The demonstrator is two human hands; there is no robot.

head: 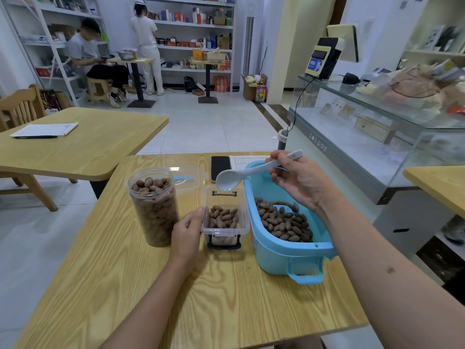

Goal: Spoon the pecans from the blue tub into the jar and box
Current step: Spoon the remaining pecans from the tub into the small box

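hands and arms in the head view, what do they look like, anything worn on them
Both forearms are bare up to the frame's lower edge: no sleeves, gloves, watch or bracelet show. No rings are visible on the left hand or the right hand. The nails look short and unpainted. One small dark mark sits on the right forearm.

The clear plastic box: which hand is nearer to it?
Left. The left hand grips the clear box at its left wall; the right hand holds the spoon above the blue tub.
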